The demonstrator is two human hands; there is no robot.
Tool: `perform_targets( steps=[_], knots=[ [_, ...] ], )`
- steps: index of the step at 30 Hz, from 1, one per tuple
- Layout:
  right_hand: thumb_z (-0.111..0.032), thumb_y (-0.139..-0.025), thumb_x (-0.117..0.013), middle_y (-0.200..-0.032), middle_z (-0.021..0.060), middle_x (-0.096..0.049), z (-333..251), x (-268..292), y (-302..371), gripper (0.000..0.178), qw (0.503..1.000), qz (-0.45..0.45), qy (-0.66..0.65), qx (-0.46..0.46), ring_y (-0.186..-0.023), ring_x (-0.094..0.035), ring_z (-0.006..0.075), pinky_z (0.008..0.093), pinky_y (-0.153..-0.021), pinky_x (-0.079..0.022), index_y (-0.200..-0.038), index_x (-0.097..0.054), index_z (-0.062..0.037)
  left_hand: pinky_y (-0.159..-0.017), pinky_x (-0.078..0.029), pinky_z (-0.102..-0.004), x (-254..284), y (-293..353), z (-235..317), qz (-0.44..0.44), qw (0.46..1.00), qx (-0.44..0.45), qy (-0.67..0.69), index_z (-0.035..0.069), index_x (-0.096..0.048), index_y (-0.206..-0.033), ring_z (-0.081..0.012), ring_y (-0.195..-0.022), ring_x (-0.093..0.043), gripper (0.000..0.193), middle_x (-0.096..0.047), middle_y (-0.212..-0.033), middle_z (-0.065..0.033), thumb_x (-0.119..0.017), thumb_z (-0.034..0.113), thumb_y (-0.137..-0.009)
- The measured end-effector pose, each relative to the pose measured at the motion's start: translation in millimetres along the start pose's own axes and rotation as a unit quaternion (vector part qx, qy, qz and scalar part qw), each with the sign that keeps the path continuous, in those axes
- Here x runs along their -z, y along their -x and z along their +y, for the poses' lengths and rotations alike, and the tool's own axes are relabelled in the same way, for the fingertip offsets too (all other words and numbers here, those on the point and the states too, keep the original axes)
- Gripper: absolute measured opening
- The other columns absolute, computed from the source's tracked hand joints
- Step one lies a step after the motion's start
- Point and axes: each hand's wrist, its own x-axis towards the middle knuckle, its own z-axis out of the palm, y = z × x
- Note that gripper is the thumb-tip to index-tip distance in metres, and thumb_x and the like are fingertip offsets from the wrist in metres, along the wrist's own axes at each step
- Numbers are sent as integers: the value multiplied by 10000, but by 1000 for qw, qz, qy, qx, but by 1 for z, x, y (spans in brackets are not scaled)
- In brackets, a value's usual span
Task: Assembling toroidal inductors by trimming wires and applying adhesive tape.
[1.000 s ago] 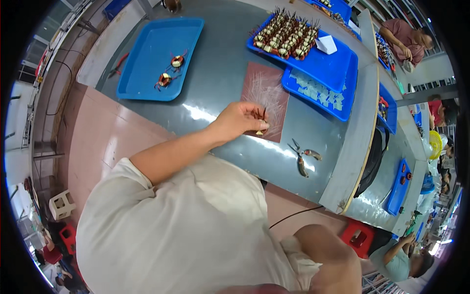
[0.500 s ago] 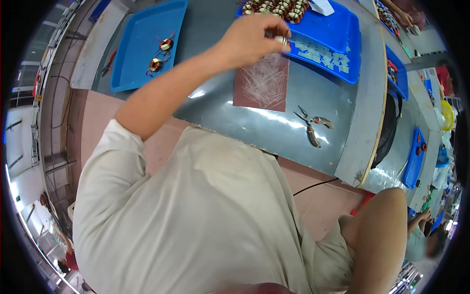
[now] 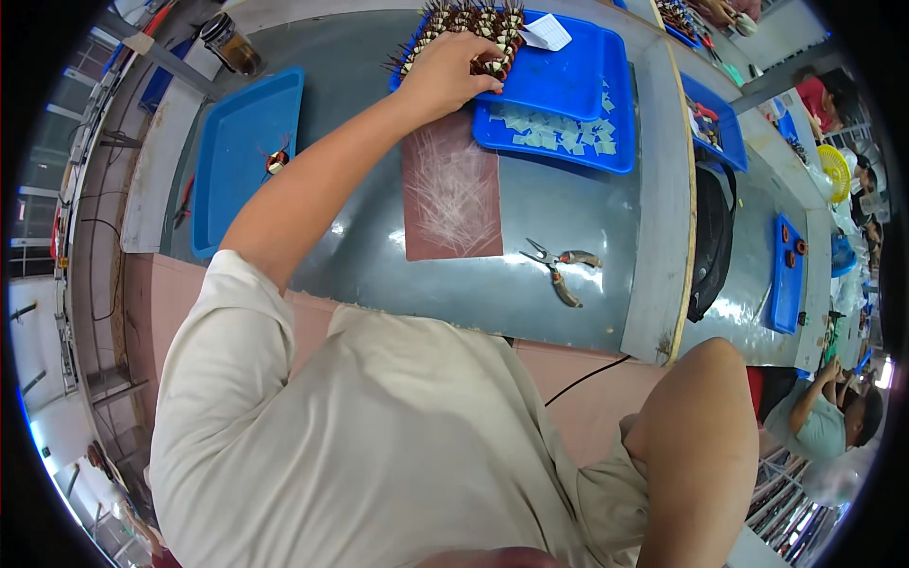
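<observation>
At the back of the bench, my left hand [image 3: 453, 74] is at the near edge of a group of copper-wound ring coils [image 3: 464, 26]. Its thumb and fingers are closed around one coil [image 3: 490, 66], white in the middle, and the fingers partly hide it. The coils stand in close rows on a blue tray [image 3: 554, 80]. Another coil [image 3: 276, 162] with loose wire ends lies in the lighter blue tray [image 3: 213, 189] on the left, beside my forearm. My bent right arm [image 3: 705, 426] shows at the lower right; its hand is out of the picture.
Below the coil tray, another blue tray [image 3: 620, 142] holds small pale pieces [image 3: 568, 137]. Thin clear strips [image 3: 450, 194] lie on a brown sheet [image 3: 417, 248]. Pliers [image 3: 559, 268] rest near the front edge. A jar [image 3: 230, 44] stands back left; a raised divider [image 3: 663, 208] borders the right.
My left hand has carried the coil from above the strips to the coil rows on the tray. The whole view has shifted, bringing the jar into sight.
</observation>
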Motion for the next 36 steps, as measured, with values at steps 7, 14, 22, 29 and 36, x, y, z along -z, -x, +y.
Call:
perform_targets(
  steps=[7, 14, 22, 29, 36],
  knots=[
    [-245, -825, -703, -867, 111, -706, 16, 66, -253, 229, 992, -37, -31, 116, -800, -676, 274, 399, -747, -530, -852, -707, -18, -923, -572, -358, 76, -3, 59, -82, 938, 120, 315, 38, -712, -1257, -244, -1142, -700, 346, -750, -1165, -95, -743, 214, -961],
    [-232, -840, -680, -870, 101, -705, 11, 83, -428, 208, 971, -69, -41, 225, -807, -670, 264, 395, -752, -522, -855, -713, -27, -914, -576, -313, 211, 11, 172, -78, 888, 12, 453, 75, -472, -1534, -170, -1009, -669, 758, -646, -1316, -117, -854, 209, -894],
    [-218, -858, -655, -874, 88, -703, -36, 194, -921, 191, 952, -73, -19, 296, -815, -663, 251, 391, -756, -512, -858, -721, -38, -938, -571, -363, 254, 54, 184, -22, 893, -117, 433, 67, -507, -1503, -251, -1086, -645, 702, -630, -1354, -137, -816, 282, -910],
    [-206, -874, -632, -877, 78, -701, -59, 48, -643, 184, 920, -91, -20, 380, -822, -658, 240, 387, -760, -504, -860, -727, -48, -960, -566, -408, 263, 67, 208, 20, 899, -207, 385, 61, -538, -1475, -322, -1154, -625, 667, -617, -1388, -154, -782, 346, -924],
    [-193, -889, -610, -881, 67, -700, -66, 19, -625, 185, 890, -21, 34, 453, -829, -652, 229, 383, -765, -495, -863, -733, -57, -982, -562, -452, 281, 43, 179, 16, 850, -365, 380, 54, -568, -1447, -392, -1221, -604, 646, -604, -1421, -172, -749, 410, -938]
  ],
)
